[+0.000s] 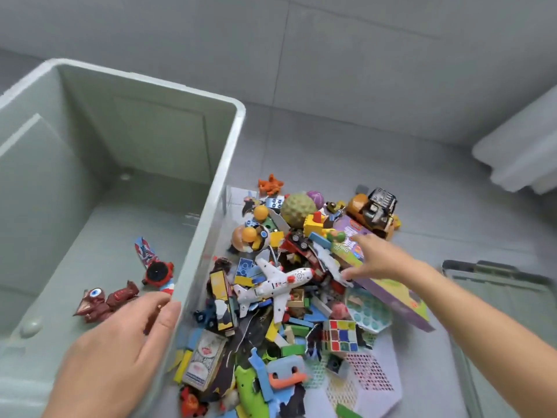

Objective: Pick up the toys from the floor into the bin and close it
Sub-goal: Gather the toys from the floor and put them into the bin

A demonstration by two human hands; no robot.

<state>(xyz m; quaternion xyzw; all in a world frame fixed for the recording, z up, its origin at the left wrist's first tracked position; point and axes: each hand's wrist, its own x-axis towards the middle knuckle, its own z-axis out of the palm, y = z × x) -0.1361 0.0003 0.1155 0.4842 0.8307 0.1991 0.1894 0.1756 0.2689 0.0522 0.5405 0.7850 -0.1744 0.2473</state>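
Note:
A large pale green bin (223, 176) stands open on the left. Inside it lie a brown dinosaur toy (102, 301) and a red and black toy watch (158, 273). My left hand (120, 351) hovers over the bin's near right wall, fingers apart, holding nothing. A heap of toys covers the floor to the right: a white toy airplane (277, 285), a green bumpy ball (298, 209), a puzzle cube (342, 334), an orange toy truck (372, 211). My right hand (376, 259) reaches into the heap and grips the edge of a purple and green toy box (391, 294).
The bin's lid (509, 300) lies flat on the grey tiled floor at the right. A white plastic container (521, 155) sits at the far right. A white perforated basket (370, 378) lies under the heap's near side. Bare floor stretches beyond the toys.

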